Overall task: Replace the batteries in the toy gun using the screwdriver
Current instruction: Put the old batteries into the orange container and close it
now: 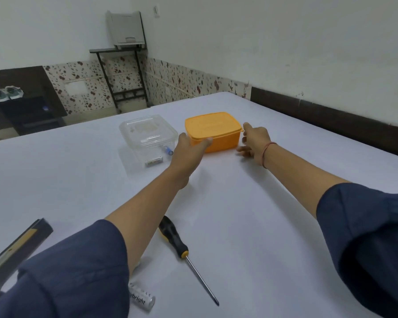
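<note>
Toy gun is nowhere plainly in view; my guess is that it sits inside the closed orange lidded box [213, 131] at the far middle of the white surface [251, 214], which both arms stretch toward. Fingers of the left hand [189, 146] are spread, with the thumb touching the box's near left side just under the lid rim, not yet closed on it. Fingers of the right hand [254, 140] are also spread wide, one fingertip at the lid's right corner tab, the others hanging loose just beside the right wall, as if to steady the box and pry the lid. Left of the box stands a clear plastic container [147, 136] holding a battery with unreadable print and a small blue item. Near the body, the screwdriver [182, 249], black and yellow handled, lies untouched, tip pointing to the near right. Beside it lies a silver battery [143, 299] whose label reads "bright", the start hidden by the left sleeve. A dark flat object [16, 249] lies at the near left.
</note>
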